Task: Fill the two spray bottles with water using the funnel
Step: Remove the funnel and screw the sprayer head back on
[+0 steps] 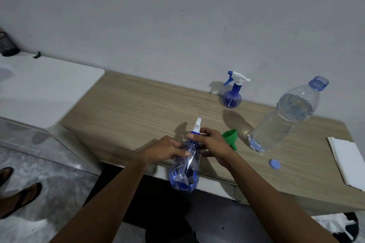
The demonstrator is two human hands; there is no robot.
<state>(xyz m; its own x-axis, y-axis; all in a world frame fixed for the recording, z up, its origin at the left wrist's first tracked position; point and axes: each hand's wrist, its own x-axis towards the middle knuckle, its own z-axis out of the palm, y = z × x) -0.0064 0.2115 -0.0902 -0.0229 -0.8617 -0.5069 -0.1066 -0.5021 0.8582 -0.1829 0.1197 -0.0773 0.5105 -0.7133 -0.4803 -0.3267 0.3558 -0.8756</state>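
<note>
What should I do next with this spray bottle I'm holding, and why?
Probably unscrew the spray head with your right hand while the left hand steadies the spray bottle. The head is still on, so the green funnel lying on the table cannot go in yet. The water bottle already stands open.

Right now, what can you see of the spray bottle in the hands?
The spray bottle is clear blue plastic, with a white spray head on a blue collar. I cannot tell whether it holds water. It is held over the near edge of the table, leaning, head away from the person. The left hand grips its upper body; the right hand pinches the collar.
</note>
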